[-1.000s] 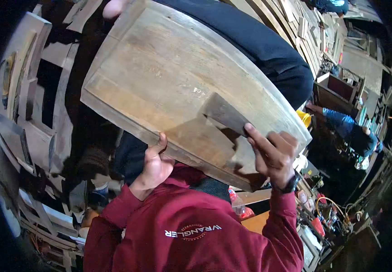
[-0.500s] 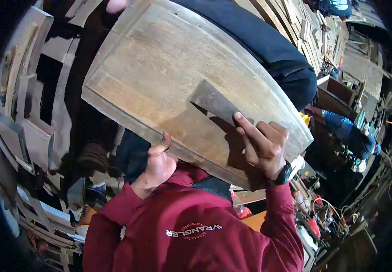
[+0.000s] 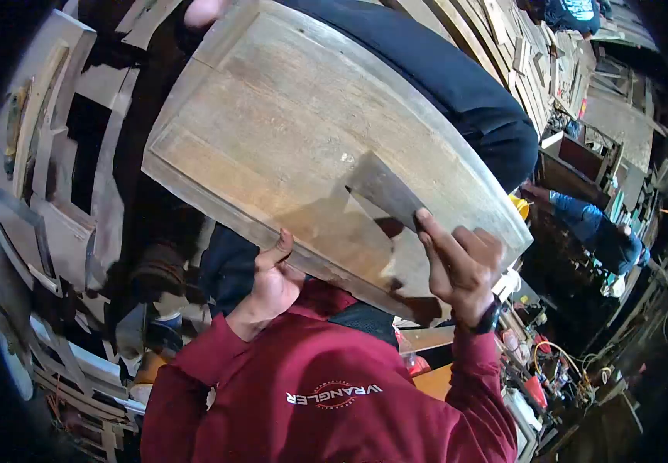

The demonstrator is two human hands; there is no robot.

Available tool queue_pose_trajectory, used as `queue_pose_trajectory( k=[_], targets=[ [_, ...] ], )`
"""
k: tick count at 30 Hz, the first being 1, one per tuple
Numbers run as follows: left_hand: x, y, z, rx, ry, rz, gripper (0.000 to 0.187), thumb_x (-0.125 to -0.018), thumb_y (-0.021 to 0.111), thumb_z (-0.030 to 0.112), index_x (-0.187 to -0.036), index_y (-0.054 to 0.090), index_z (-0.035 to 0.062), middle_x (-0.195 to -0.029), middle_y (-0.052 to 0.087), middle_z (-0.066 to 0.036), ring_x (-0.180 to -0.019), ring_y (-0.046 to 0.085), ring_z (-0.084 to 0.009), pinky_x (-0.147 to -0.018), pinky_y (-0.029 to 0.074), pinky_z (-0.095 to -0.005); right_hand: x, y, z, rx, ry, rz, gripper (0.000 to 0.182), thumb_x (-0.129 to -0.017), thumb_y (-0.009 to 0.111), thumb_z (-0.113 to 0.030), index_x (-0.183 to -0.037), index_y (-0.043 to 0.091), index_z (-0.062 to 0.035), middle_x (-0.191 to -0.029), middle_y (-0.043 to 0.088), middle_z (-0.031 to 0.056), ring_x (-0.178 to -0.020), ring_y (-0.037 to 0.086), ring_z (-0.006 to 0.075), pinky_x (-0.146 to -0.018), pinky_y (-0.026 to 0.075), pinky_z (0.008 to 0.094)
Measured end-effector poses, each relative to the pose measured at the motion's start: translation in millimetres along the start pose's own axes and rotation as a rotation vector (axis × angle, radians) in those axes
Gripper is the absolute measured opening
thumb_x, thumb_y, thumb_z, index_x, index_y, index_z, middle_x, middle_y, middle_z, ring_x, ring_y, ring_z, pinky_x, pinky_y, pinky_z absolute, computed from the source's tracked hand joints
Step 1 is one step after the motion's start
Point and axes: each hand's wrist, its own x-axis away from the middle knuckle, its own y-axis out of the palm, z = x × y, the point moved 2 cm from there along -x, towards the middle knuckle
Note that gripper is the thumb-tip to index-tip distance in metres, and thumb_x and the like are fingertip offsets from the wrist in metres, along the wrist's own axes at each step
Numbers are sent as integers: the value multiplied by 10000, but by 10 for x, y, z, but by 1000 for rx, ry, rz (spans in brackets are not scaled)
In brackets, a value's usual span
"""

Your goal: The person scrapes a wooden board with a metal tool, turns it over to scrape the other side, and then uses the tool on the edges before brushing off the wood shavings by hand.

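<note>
A wooden panel (image 3: 295, 131) with a curved long edge and a raised border lies tilted across my lap. My left hand (image 3: 273, 284) grips its near edge, thumb up at the border and the other fingers partly hidden. My right hand (image 3: 463, 270), with a dark watch at the wrist, is closed on a flat grey metal blade (image 3: 384, 189). The index finger lies along the blade, whose far end is over the panel's face. A dark shadow falls on the wood beside it.
Wooden frames and boards (image 3: 64, 185) stand at the left. Long planks (image 3: 496, 38) are piled at the upper right. Another person (image 3: 600, 231) bends down at the right, near a wooden box (image 3: 581, 158). Cables and clutter (image 3: 554, 363) lie at the lower right.
My right hand and the blade have moved right and down the image, toward my body. The panel has shifted slightly, and my left hand keeps its hold.
</note>
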Motion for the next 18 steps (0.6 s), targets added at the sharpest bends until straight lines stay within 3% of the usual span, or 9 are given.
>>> queue_pose_trajectory(
  k=[2, 7, 10, 11, 12, 13, 16, 18],
  targets=[
    [-4, 78, -1, 2, 27, 25, 586, -1022, 581, 375, -1450, 433, 3, -1436, 551, -132, -1331, 528, -277, -1129, 400, -462, -119, 248, 53, -124, -63, 36, 533, -765, 780, -124, -1289, 709, -192, -623, 454, 12, -492, 422, 171, -488, 343, 343],
    [26, 8, 6, 13, -14, 22, 577, -1033, 560, 368, -1456, 425, 0, -1419, 559, -143, -1332, 524, -282, -1142, 388, -469, 17, -145, 92, 34, 66, 31, 325, -788, 780, -72, -1110, 791, -118, -532, 441, 42, -447, 421, 177, -504, 340, 360],
    [-24, 22, -34, 13, 23, 33, 566, -1040, 542, 380, -1445, 436, -1, -1410, 565, -146, -1332, 524, -291, -1138, 394, -481, -117, 9, 128, -26, 25, 72, 354, -803, 772, -41, -1149, 772, -115, -559, 455, 52, -472, 439, 200, -501, 334, 355],
    [-22, 84, -9, -4, 42, 36, 563, -1041, 539, 383, -1440, 442, -2, -1406, 569, -145, -1331, 525, -292, -1135, 396, -483, -145, 113, 174, -64, -44, 103, 431, -788, 778, -75, -1212, 748, -145, -568, 383, 13, -449, 375, 159, -462, 295, 347],
    [-20, 129, 12, -22, 67, 38, 561, -1042, 535, 387, -1436, 447, -3, -1402, 572, -145, -1331, 525, -294, -1133, 398, -484, -189, 84, 164, -22, -83, 83, 428, -786, 779, -81, -1207, 755, -154, -561, 377, 10, -445, 366, 163, -461, 294, 345],
    [10, 53, 27, 16, -53, -58, 559, -1041, 536, 391, -1424, 459, -9, -1401, 574, -147, -1332, 524, -290, -1134, 396, -483, -184, -24, 150, 18, -60, 59, 426, -782, 785, -87, -1201, 760, -160, -552, 382, 8, -441, 369, 164, -461, 296, 345],
    [6, 63, -3, 41, -30, 48, 544, -1042, 535, 385, -1407, 475, -14, -1401, 573, -151, -1333, 524, -291, -1136, 394, -487, -98, -176, 243, 91, -20, 97, 405, -764, 814, -104, -1162, 778, -170, -511, 414, 5, -419, 383, 167, -457, 303, 340],
    [16, -7, -24, 32, -22, -8, 546, -1046, 529, 370, -1430, 449, -9, -1421, 554, -156, -1346, 509, -295, -1154, 374, -487, -213, -139, 191, 50, 35, 89, 311, -805, 773, -53, -1107, 791, -125, -535, 437, 62, -445, 427, 202, -481, 339, 356]
  ],
)
